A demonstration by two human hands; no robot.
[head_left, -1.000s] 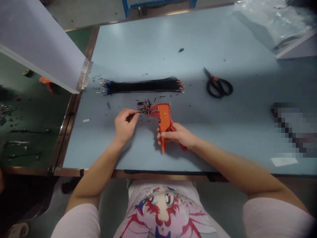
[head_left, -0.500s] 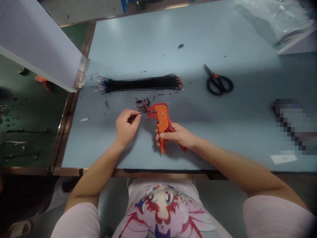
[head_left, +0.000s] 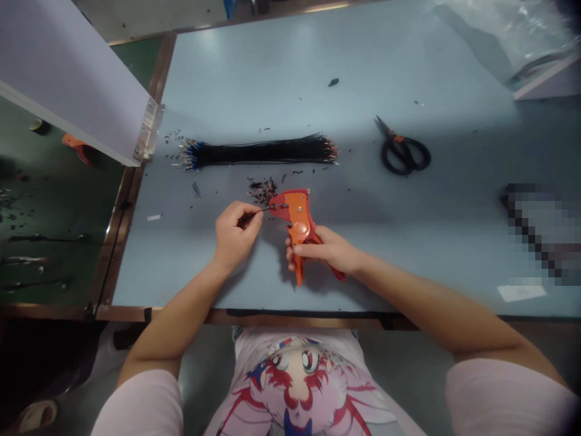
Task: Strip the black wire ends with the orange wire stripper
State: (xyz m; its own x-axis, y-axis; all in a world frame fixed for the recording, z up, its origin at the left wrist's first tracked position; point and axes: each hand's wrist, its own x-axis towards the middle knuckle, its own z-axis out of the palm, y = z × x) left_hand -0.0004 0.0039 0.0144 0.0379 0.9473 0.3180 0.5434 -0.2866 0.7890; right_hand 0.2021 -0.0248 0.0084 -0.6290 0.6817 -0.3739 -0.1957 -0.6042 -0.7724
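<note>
My left hand point(head_left: 236, 233) is closed in a pinch on a thin dark wire point(head_left: 267, 209), whose tip lies at the jaws of an orange and red wire stripper point(head_left: 298, 219). My right hand point(head_left: 324, 249) is wrapped round the stripper's handles and holds it upright over the table. Small dark and coppery scraps point(head_left: 263, 189) lie in a heap just behind the jaws. Farther back, a long bundle of black wires point(head_left: 263, 152) lies across the table, with blue and silvery ends at the left and coppery ends at the right.
Black scissors point(head_left: 403, 154) lie right of the bundle. A blurred-out dark object point(head_left: 540, 230) and a white paper point(head_left: 521, 293) are at the far right. A white panel point(head_left: 72, 79) stands at the left edge on a metal bracket. Clear plastic point(head_left: 521, 36) lies at the back right.
My left hand has moved slightly to the right, bringing the wire's tip in at the stripper's jaws. My right hand and the stripper have stayed nearly in place.
</note>
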